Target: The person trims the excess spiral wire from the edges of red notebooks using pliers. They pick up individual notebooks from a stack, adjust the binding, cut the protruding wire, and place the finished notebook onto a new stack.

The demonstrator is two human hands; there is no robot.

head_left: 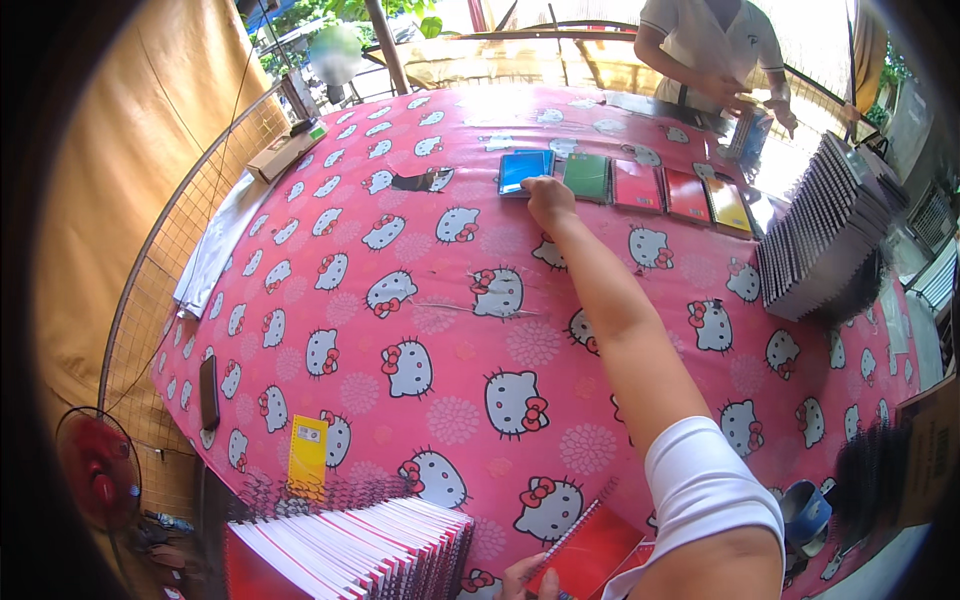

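My right arm reaches across the table, and my right hand (550, 203) pinches the near edge of a blue spiral notebook (523, 172) at the far side. Another blue cover peeks out under it. To its right lie a green notebook (587, 177), a pinkish-red one (636, 186), a darker red one (686, 195) and a yellow one (729, 205). Close to me, my left hand (530, 578) is closed on a red spiral notebook (590, 548); part of that hand is cut off by the lower edge. More red shows beside it, partly behind my right sleeve.
A thick stack of spiral notebooks (360, 545) stands front left, near a yellow notebook (308, 450) and a phone (208, 392). Tall dark notebook stacks (825, 235) rise at right. A blue mug (803, 510) sits near right. Another person (710, 50) stands across the pink cartoon-print table (455, 340).
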